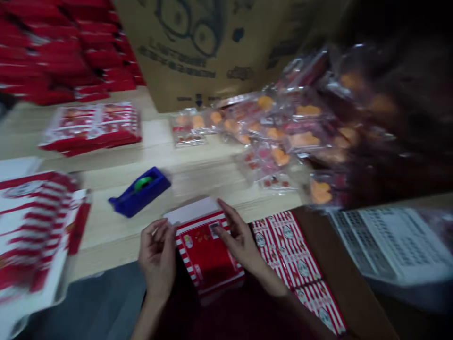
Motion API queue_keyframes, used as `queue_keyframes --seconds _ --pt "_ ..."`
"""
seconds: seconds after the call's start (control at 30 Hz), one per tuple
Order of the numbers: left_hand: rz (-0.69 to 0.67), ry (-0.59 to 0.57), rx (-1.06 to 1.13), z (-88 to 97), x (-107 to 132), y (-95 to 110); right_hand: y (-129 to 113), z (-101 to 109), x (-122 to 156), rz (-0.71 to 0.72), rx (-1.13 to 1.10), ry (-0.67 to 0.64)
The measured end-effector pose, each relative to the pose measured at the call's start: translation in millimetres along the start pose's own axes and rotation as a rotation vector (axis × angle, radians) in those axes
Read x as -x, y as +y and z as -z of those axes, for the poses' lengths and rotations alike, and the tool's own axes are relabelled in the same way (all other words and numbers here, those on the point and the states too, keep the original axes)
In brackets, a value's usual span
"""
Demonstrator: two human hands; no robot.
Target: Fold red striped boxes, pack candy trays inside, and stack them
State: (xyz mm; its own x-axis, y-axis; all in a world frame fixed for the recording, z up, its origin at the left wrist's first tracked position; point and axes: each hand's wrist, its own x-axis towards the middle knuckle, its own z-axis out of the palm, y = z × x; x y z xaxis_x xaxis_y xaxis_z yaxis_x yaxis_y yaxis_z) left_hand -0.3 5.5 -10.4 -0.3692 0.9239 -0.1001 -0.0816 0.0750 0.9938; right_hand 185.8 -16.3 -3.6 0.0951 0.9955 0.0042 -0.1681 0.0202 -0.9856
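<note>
My left hand [157, 257] hovers at the left edge of a red-and-white striped paper packet [207, 252], its fingertips pinched on a thin pale strip [155, 231]. My right hand [237, 238] rests on the packet's upper right part, with the thumb on its face and the fingers spread towards a white flap [191, 210]. Both lie over the front edge of a pale wooden table [198, 182]. Just up and left of the hands sits a blue tape dispenser [139, 191] with a green roll.
Flat striped sheets [286, 248] lie to the right of my right hand. Clear bags of orange heart-shaped pieces [264, 132] are heaped at the back right. Red packet stacks [90, 130] and a striped pile [35, 226] stand left, below a cardboard box [191, 47].
</note>
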Motion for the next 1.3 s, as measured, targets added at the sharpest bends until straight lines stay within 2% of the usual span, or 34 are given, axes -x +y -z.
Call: queue_keyframes --seconds 0.13,0.27,0.43,0.57,0.63,0.77,0.93,1.03,1.17,1.3 --pt "0.035 -0.039 -0.108 -5.1 -8 -6 -7 9 -2 0.013 -0.039 -0.060" --pt "-0.039 -0.228 -0.213 -11.8 -21 9 -16 21 -11 -0.018 0.020 -0.083" --pt "0.007 -0.428 -0.095 -10.9 -30 25 -20 31 -28 -0.078 -0.055 -0.146" --pt "0.079 -0.528 -0.060 -1.7 -19 19 -12 37 -25 -0.161 0.012 -0.202" --pt "0.072 -0.547 -0.069 2.9 -13 11 -4 39 -22 -0.188 0.032 -0.202" --pt "0.032 -0.542 -0.117 8.4 -12 4 4 37 -25 -0.249 -0.012 -0.114" --pt "0.000 -0.553 -0.155 10.6 -24 31 -14 29 -43 -0.290 -0.128 -0.115" --pt "0.030 -0.544 -0.079 11.8 -28 37 -10 23 -46 -0.288 -0.129 -0.109" --pt "0.225 -0.509 0.114 17.0 -27 17 10 16 -36 -0.300 -0.139 -0.091" --pt "0.230 -0.478 0.094 22.0 -27 5 11 16 -37 -0.369 -0.218 -0.232"
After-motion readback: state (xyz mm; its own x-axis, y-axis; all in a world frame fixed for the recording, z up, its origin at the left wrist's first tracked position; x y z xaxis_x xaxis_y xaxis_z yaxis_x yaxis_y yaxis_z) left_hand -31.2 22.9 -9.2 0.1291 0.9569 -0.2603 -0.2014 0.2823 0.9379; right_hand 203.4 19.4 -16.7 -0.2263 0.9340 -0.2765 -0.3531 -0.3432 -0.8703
